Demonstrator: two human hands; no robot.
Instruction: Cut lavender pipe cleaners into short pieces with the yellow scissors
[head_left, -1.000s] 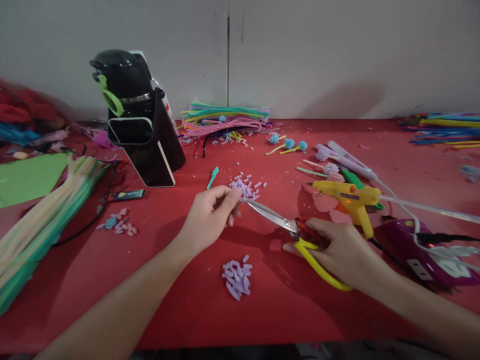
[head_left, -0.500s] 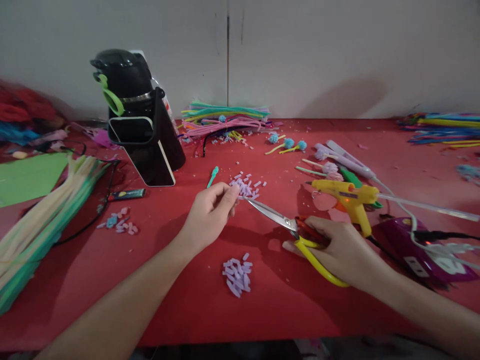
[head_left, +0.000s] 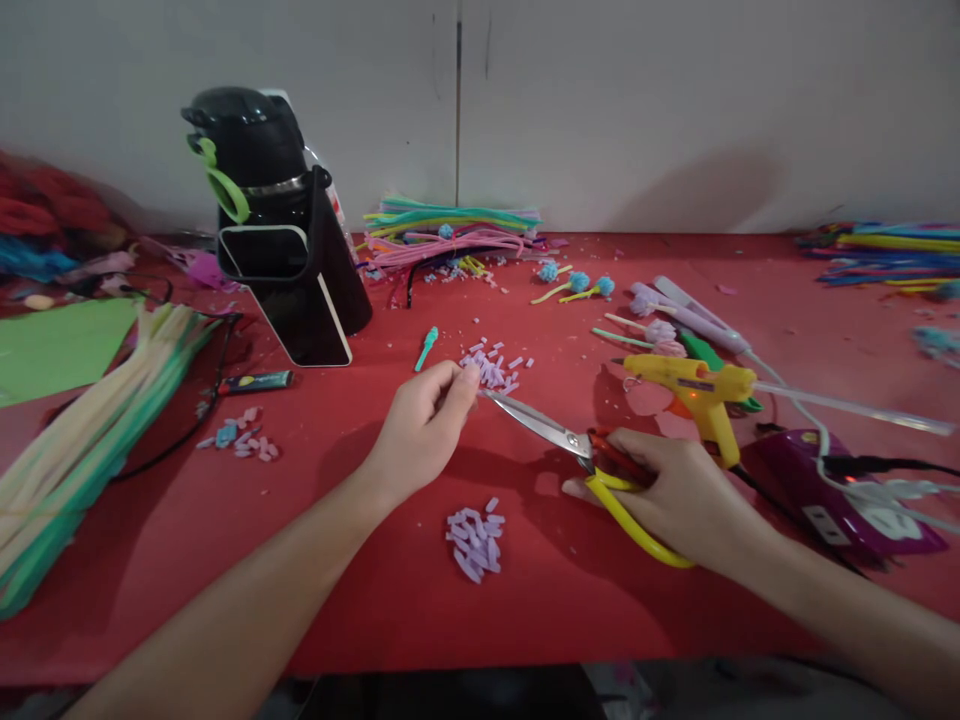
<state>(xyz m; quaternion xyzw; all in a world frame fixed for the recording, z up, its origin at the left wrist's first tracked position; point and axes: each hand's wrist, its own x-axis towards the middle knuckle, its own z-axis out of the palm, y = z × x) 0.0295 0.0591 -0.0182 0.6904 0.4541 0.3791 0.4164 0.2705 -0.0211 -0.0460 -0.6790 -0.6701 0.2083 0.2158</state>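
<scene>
My right hand [head_left: 686,495] is closed around the red and yellow handles of a pair of scissors [head_left: 551,430]. The blades point left, their tips close to the fingertips of my left hand [head_left: 424,425]. That hand is closed in a pinch, and whatever lies between thumb and finger is too small to make out. Just beyond the fingertips lies a scatter of short lilac pieces [head_left: 491,368], apparently cut pipe cleaner. A second lilac pile [head_left: 475,542] lies nearer the table's front edge. A small teal twisted stick [head_left: 427,348] rests behind my left hand.
A yellow glue gun [head_left: 690,385] and a purple power strip [head_left: 840,495] with cables lie at right. At left stand a black bottle [head_left: 244,140] and a leaning phone [head_left: 300,310], beside bundled pipe cleaners [head_left: 112,430]. More pipe cleaners [head_left: 450,230] lie along the wall.
Both hands and the scissors keep almost the same pose, with the blade tips still by my left fingertips. The whole view has shifted slightly.
</scene>
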